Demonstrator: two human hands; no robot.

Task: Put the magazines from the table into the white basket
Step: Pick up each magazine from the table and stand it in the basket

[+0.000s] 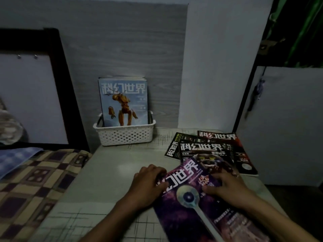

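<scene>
A purple magazine (190, 203) lies tilted on the table (108, 175) near me. My left hand (148, 182) grips its left edge, thumb on the cover. My right hand (227, 186) presses on its right side, fingers curled over the far edge. Behind it, three dark magazines overlap on the table: a black one (206, 151), a green-edged one (173, 145) and a red one (243, 154). The white perforated basket (125, 135) stands at the table's back left against the wall. It holds upright magazines, the front one blue with an orange robot (123, 102).
A bed with a checked cover (31, 180) borders the table on the left. A black-framed white board (29, 95) leans behind it. White panels (218, 67) close off the back right, and a white cabinet door (288, 128) stands at the right.
</scene>
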